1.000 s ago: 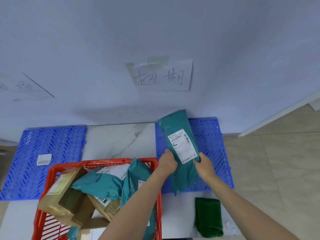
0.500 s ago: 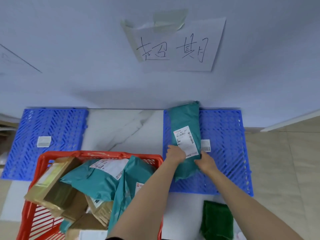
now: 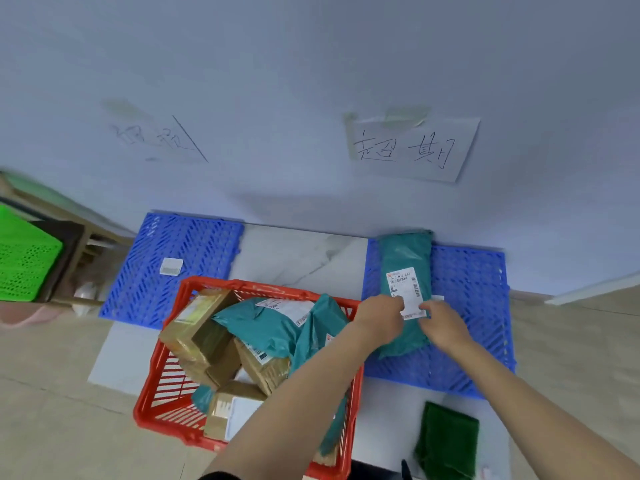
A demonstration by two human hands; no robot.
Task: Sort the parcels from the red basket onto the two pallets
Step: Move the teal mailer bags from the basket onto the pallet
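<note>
Almost down: teal mailer (image 3: 405,258) flat on right pallet (image 3: 471,289), label (image 3: 403,289) up, far end by the wall, near end short of the pallet's front edge. Both hands on its near half: left hand (image 3: 381,317) at the label's left edge, right hand (image 3: 443,323) at its lower right corner, fingers bent onto the plastic. Cannot tell whether pinching or merely pressing. Judged as the set-down step, with letting go next.

Main risk: slick film clinging to fingertips and getting dragged back on withdrawal, so ending skewed or hanging over the front edge. Avoidable by lifting straight up before pulling away. Likewise, catching the label corner with a thumb could peel or crease it and spoil later reading.

Second risk, from the left forearm, now crossing low over the right corner of the red basket (image 3: 221,283) and close above a teal bag (image 3: 256,327) there: pulling back low could snag that bag and tip it out. Heaped high too, with tilted boxes (image 3: 197,327) standing above the rim, so liable to slide if jostled.

Last, sorting error: depends on matching each label to the wall sign (image 3: 412,147) above the pallet; left pallet (image 3: 187,258) under much fainter writing, easy to misread.
</note>
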